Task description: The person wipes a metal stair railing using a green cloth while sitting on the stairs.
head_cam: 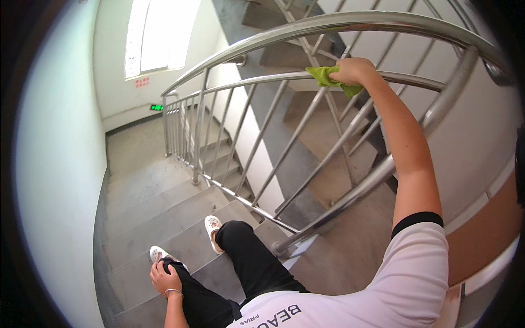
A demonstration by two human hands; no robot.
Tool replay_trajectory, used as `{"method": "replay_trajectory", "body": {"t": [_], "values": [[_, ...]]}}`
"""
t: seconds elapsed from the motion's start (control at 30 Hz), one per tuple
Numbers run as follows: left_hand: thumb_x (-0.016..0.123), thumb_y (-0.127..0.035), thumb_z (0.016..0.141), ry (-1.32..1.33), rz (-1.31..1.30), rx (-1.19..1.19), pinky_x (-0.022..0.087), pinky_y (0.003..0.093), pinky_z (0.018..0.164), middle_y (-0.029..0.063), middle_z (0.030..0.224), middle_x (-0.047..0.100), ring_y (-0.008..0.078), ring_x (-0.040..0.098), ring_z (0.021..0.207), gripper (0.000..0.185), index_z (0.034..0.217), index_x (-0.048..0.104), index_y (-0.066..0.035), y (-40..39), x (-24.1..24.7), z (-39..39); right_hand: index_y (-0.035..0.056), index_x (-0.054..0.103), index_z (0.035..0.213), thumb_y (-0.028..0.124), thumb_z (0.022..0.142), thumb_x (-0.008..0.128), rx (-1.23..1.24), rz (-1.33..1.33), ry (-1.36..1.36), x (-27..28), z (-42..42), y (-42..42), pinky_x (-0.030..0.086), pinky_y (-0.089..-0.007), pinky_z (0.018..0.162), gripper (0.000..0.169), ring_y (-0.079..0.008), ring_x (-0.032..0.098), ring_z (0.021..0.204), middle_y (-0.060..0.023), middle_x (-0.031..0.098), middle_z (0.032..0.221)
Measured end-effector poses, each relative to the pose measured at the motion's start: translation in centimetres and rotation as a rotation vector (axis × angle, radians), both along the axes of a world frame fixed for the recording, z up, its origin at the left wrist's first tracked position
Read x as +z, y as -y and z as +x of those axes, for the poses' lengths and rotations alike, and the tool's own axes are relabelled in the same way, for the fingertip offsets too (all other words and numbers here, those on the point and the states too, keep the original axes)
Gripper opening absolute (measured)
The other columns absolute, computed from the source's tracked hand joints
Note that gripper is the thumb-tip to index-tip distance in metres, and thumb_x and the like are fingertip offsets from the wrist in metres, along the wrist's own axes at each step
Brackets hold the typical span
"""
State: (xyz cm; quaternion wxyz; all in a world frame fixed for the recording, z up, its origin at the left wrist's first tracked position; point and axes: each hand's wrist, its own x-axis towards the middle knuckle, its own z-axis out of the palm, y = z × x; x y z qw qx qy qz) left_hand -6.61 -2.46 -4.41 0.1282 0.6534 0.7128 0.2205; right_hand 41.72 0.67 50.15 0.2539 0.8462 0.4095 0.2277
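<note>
A green cloth (328, 77) is bunched in my right hand (356, 70). The hand presses it around the lower rail (270, 78) of a stainless steel stair railing, below the thick curved handrail (328, 22). Part of the cloth hangs under the rail, and the fingertips are partly hidden behind it. My left hand (166, 279), with a bangle on the wrist, rests on my left knee and holds nothing. Slanted metal balusters (242, 138) run from the lower rail down to a bottom bar beside the steps.
Grey concrete steps (164, 223) descend ahead to a landing (131, 143). My feet, in white clogs (212, 227), are on the steps. A white wall (57, 164) borders the left side. Beyond the railing is another stair flight (316, 135). A bright window (162, 37) is above the landing.
</note>
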Motion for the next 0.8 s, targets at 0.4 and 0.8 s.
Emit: {"method": "replay_trajectory", "body": {"t": [0.4,0.8], "values": [[0.062,-0.02,0.071,0.059,0.049,-0.223,0.032,0.0465,0.1,0.013,0.121,0.052,0.036,0.042,0.118,0.029,0.097,0.063,-0.009,-0.9,2.3,-1.9,0.0006,0.066,0.102,0.068,0.078,0.043,0.077,0.088,-0.319,-10.8,6.0,-19.9,0.044,-0.0426,0.081,0.075,-0.0327,0.06,0.092,-0.0192,0.064,0.1],[0.062,-0.028,0.071,0.045,-0.398,-0.969,0.041,0.0446,0.093,0.0122,0.109,0.061,0.031,0.054,0.106,0.035,0.099,0.065,-0.006,-15.6,2.2,-4.0,0.0084,0.057,0.111,0.061,0.089,0.031,-0.13,0.035,0.096,-13.6,6.1,-15.3,0.044,-0.0483,0.077,0.063,-0.0366,0.061,0.086,-0.0214,0.061,0.095]]}}
